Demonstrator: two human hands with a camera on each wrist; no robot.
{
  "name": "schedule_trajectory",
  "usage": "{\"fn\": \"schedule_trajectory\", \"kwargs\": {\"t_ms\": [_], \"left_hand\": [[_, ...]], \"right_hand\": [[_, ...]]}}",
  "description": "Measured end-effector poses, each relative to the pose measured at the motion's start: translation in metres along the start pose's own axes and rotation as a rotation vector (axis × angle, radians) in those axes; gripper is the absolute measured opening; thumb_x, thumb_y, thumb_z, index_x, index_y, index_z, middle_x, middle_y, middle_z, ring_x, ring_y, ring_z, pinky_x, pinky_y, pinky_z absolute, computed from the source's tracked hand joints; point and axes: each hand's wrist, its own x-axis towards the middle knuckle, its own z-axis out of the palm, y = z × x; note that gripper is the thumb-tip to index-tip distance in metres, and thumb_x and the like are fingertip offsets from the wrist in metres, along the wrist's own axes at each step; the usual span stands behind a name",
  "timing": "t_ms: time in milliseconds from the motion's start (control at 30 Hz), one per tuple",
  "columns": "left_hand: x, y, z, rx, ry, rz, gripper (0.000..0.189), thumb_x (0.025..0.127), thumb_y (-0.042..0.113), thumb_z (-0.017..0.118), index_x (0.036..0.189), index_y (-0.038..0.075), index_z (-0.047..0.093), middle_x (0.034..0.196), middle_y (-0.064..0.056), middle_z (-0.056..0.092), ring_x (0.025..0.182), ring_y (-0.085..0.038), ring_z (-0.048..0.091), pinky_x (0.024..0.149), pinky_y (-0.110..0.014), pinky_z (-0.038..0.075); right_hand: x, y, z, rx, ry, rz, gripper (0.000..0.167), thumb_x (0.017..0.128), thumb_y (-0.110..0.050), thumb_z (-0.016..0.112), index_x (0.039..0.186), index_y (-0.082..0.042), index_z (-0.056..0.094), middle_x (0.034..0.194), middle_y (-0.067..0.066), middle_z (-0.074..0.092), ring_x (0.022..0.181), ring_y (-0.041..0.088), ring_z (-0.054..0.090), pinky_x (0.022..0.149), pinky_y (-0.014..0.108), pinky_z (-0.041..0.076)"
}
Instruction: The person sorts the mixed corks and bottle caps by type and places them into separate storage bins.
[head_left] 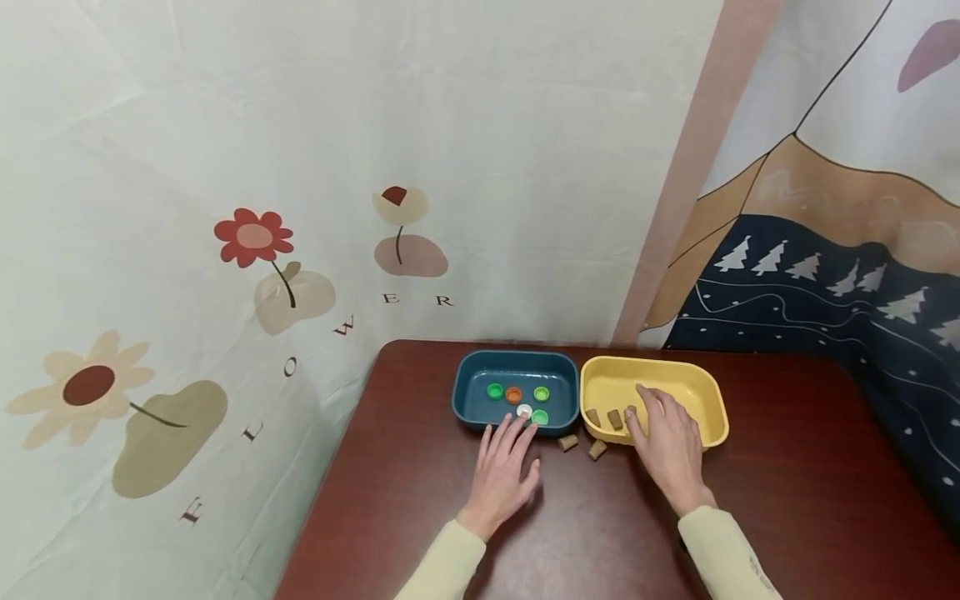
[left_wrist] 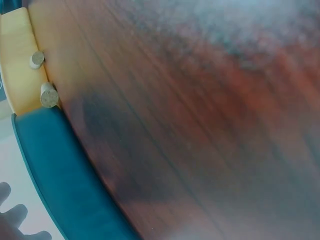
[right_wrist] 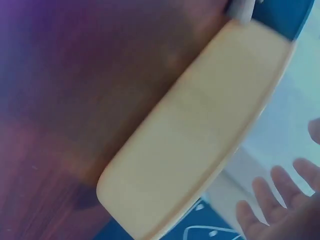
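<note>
In the head view, my left hand [head_left: 501, 477] reaches over the front rim of a dark blue tray [head_left: 467, 398], fingers extended. Its fingertips are close to a white cap [head_left: 524, 411] and a green cap [head_left: 539, 417]; whether they touch is unclear. Another green cap [head_left: 495, 391], an orange cap [head_left: 513, 395] and a yellow-green cap [head_left: 542, 393] lie farther back in that tray. Over the yellow tray [head_left: 708, 408] hovers my right hand [head_left: 669, 450], thumb and fingers apart. Beside its thumb lie a cork [head_left: 615, 419] and a second cork [head_left: 592, 417]. The right wrist view shows spread fingers [right_wrist: 280, 192].
Two more corks, one left [head_left: 568, 442] and one right [head_left: 597, 450], lie on the dark red table [head_left: 570, 533] before the trays. Both trays stand side by side near the table's back edge. Behind hangs a printed cloth [head_left: 525, 167] with flowers and letters.
</note>
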Motion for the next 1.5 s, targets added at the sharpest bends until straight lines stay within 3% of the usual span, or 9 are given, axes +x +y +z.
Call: {"fn": "schedule_trajectory", "kwargs": {"t_ms": [233, 433, 733, 1100, 1300, 1500], "left_hand": [[-0.006, -0.002, -0.005, -0.006, 0.0, -0.042, 0.053, 0.087, 0.026, 0.076, 0.137, 0.012, 0.065, 0.148, -0.008, 0.057, 0.139, -0.036, 0.051, 0.107, -0.063, 0.042], [-0.011, -0.003, -0.01, -0.019, -0.026, -0.09, 0.052, 0.089, 0.027, 0.074, 0.138, 0.011, 0.065, 0.148, -0.009, 0.057, 0.139, -0.034, 0.051, 0.107, -0.064, 0.042], [-0.023, -0.003, -0.01, -0.046, -0.022, -0.132, 0.055, 0.089, 0.027, 0.074, 0.14, 0.01, 0.063, 0.148, -0.009, 0.058, 0.139, -0.034, 0.051, 0.107, -0.065, 0.041], [-0.032, -0.002, -0.012, -0.085, -0.04, -0.184, 0.06, 0.089, 0.033, 0.073, 0.143, 0.011, 0.06, 0.148, -0.009, 0.058, 0.139, -0.035, 0.05, 0.107, -0.069, 0.038], [-0.035, -0.001, -0.013, -0.072, -0.071, -0.205, 0.06, 0.091, 0.036, 0.071, 0.145, 0.012, 0.06, 0.147, -0.008, 0.058, 0.139, -0.033, 0.051, 0.108, -0.068, 0.038], [-0.037, 0.001, -0.014, -0.078, -0.099, -0.23, 0.059, 0.093, 0.037, 0.069, 0.146, 0.012, 0.059, 0.149, -0.008, 0.057, 0.14, -0.032, 0.05, 0.11, -0.067, 0.036]], "right_hand": [[-0.037, -0.017, 0.006, 0.02, 0.087, -0.175, 0.047, 0.088, -0.022, 0.078, 0.131, -0.004, 0.067, 0.12, 0.021, 0.066, 0.104, 0.043, 0.065, 0.082, 0.061, 0.051], [-0.056, -0.02, 0.015, -0.013, 0.045, -0.241, 0.039, 0.09, -0.026, 0.073, 0.123, -0.005, 0.07, 0.115, 0.017, 0.067, 0.101, 0.04, 0.065, 0.079, 0.058, 0.052], [-0.063, -0.025, 0.028, -0.137, -0.209, -0.145, 0.044, 0.091, -0.032, 0.08, 0.128, -0.011, 0.07, 0.116, 0.014, 0.066, 0.102, 0.037, 0.064, 0.083, 0.059, 0.051], [-0.056, -0.029, 0.041, -0.263, -0.388, -0.063, 0.054, 0.094, -0.043, 0.075, 0.14, -0.017, 0.065, 0.112, 0.014, 0.065, 0.1, 0.038, 0.063, 0.077, 0.058, 0.05], [-0.054, -0.03, 0.044, -0.266, -0.404, -0.058, 0.05, 0.093, -0.039, 0.077, 0.137, -0.016, 0.067, 0.11, 0.015, 0.065, 0.097, 0.04, 0.062, 0.075, 0.057, 0.049], [-0.058, -0.027, 0.045, -0.254, -0.305, -0.128, 0.031, 0.089, -0.025, 0.083, 0.115, -0.012, 0.074, 0.104, 0.014, 0.066, 0.09, 0.04, 0.063, 0.071, 0.057, 0.051]]}}
